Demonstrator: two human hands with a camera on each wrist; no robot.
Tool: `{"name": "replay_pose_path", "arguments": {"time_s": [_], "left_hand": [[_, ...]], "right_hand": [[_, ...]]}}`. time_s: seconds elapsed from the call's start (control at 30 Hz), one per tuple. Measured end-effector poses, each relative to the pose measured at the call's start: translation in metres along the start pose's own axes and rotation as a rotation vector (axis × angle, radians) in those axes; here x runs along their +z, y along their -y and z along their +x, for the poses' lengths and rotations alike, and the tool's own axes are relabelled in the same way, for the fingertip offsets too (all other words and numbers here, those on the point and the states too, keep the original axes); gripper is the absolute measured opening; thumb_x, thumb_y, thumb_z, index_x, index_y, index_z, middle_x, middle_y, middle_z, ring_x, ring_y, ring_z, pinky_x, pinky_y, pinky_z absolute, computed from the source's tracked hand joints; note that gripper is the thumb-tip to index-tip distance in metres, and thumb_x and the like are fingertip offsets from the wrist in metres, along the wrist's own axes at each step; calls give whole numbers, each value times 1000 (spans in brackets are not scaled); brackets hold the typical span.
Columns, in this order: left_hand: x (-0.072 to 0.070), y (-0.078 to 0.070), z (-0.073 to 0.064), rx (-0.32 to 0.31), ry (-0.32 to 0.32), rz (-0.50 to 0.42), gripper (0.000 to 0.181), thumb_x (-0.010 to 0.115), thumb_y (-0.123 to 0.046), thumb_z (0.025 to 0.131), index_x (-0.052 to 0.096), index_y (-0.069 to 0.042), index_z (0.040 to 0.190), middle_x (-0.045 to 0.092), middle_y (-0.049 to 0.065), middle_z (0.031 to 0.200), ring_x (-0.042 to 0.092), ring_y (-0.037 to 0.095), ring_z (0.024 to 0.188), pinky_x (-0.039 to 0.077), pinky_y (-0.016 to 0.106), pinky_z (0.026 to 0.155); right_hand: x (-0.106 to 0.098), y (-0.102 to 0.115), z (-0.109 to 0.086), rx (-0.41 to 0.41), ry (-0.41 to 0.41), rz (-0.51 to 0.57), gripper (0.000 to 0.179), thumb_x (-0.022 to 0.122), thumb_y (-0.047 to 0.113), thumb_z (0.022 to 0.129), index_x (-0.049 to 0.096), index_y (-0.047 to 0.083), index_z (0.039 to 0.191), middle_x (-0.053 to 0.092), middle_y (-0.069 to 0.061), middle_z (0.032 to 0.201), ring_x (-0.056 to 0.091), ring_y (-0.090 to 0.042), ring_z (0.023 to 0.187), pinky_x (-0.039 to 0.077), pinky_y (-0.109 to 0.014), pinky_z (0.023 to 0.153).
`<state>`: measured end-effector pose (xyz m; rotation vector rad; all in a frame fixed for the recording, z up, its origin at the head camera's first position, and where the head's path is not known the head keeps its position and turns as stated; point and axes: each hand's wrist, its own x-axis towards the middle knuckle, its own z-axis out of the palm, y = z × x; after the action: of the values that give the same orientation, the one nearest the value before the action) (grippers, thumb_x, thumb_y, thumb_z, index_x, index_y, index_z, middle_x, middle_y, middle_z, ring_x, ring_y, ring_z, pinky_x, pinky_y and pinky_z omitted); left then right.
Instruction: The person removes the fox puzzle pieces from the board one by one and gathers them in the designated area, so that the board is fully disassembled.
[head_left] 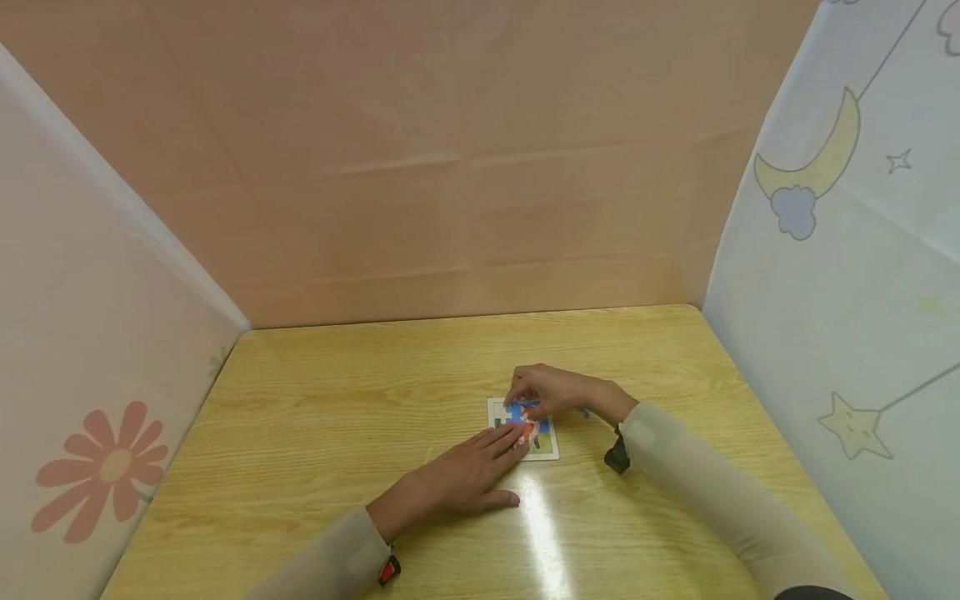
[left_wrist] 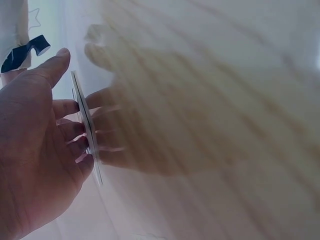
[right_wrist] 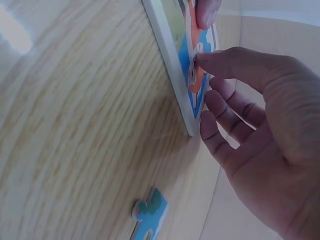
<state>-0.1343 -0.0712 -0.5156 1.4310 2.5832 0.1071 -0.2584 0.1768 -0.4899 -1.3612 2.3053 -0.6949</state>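
Mid-frame, our left hand (head_left: pixel 471 475), fingers straight, seemingly steadies the puzzle board (right_wrist: pixel 172 67); our right hand's (head_left: pixel 552 390) fingers pinch a fox piece (right_wrist: pixel 193 76), likely for control. A loose piece (right_wrist: pixel 154 212) lies nearby.

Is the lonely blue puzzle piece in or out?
Out: the blue piece lies on the table, apart from the puzzle board.

puzzle board (head_left: pixel 546 446) on table (head_left: pixel 337 400) | loose piece (right_wrist: pixel 154 212) right of board (also on table) | backdrop (head_left: pixel 480 167) behind table
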Motion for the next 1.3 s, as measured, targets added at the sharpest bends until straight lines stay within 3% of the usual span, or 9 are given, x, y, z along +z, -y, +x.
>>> {"name": "replay_pose_path", "arguments": {"time_s": [0.7, 1.3], "left_hand": [[-2, 0, 2, -7, 11, -14, 82, 40, -61, 110, 22, -9, 170, 10, 14, 177, 15, 27, 164, 23, 45, 131], [-1, -3, 2, -19, 13, -12, 81, 42, -61, 109, 23, -10, 170, 14, 15, 177, 16, 26, 163, 23, 45, 131]], "right_hand": [[4, -5, 2, 30, 15, 87, 34, 79, -2, 91, 75, 7, 124, 62, -5, 111, 56, -18, 96, 55, -34, 86], [10, 0, -5, 46, -64, 60, 35, 80, -4, 89, 78, 6, 122, 67, -6, 113, 61, -22, 97, 54, -31, 87]]}}
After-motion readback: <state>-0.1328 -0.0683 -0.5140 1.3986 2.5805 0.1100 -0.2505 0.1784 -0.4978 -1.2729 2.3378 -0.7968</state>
